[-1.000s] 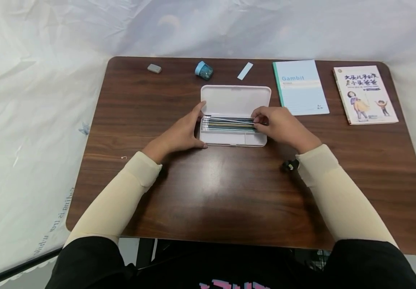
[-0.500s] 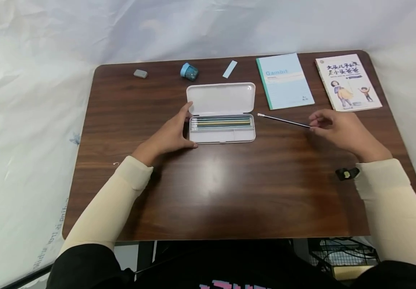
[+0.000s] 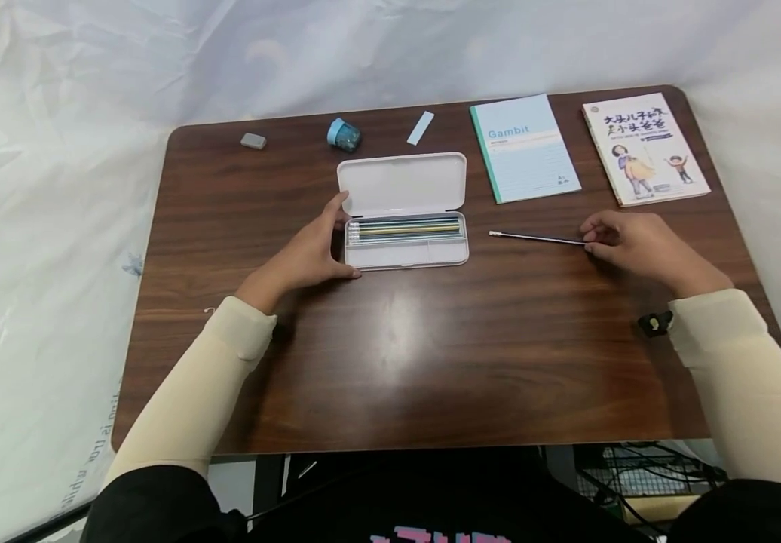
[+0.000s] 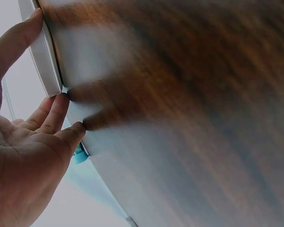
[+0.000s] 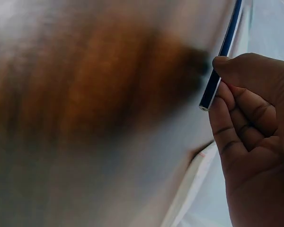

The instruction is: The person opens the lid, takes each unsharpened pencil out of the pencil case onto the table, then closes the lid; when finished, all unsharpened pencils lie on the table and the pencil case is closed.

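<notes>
In the head view, an open white pencil case (image 3: 407, 258) lies mid-table, its lid folded back. A row of pencils (image 3: 404, 228) fills its upper compartment. My left hand (image 3: 302, 253) holds the case by its left end, thumb at the front edge and fingers at the far side. To the right, my right hand (image 3: 635, 245) pinches a pencil (image 3: 533, 237) near one end between thumb and fingers. Its pale tipped end points left toward the case. In the right wrist view the pencil (image 5: 222, 61) shows dark blue and white stripes and a flat, unsharpened end.
Along the back of the table (image 3: 390, 400) lie a grey eraser (image 3: 253, 141), a blue-lidded pencil sharpener (image 3: 344, 135) and a pale strip (image 3: 421, 128). A light blue notebook (image 3: 526, 147) and a picture-covered book (image 3: 646, 149) lie at the back right.
My right hand has drawn the pencil out of the case and carried it right, then lowered its far end slightly. My left hand has stayed at the case. The head view has shifted.
</notes>
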The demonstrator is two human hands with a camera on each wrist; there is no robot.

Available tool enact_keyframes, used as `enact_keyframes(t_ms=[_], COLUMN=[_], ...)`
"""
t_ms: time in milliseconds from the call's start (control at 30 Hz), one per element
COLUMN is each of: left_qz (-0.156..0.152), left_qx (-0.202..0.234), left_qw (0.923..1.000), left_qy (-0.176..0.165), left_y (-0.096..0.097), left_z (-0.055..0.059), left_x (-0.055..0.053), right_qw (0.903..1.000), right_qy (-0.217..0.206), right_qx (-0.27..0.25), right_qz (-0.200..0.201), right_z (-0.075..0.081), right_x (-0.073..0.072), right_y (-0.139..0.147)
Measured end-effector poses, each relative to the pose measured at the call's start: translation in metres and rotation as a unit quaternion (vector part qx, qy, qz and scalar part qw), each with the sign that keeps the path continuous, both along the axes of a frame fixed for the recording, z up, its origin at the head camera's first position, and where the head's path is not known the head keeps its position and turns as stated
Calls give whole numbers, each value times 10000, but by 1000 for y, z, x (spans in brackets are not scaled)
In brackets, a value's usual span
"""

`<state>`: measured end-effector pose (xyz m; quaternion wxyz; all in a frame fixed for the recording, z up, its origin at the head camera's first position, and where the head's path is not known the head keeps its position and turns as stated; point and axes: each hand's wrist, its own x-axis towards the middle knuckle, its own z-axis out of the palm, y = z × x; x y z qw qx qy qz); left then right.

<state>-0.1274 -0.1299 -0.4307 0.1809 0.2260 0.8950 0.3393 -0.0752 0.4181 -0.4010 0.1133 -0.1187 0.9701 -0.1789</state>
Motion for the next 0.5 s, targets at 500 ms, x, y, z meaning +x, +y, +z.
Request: enact_keyframes(t_ms=[500], left_qz=[-12], left_qx=[-117], left_qw=[9999], left_qy=[-43], left_y=[-1], left_z=[8], left_x=[3], right_qw=[9922], right_qy=[98], right_qx=[-1106], right_qz=[-559], right_z=[25], right_x=[-3], right_y=[-35])
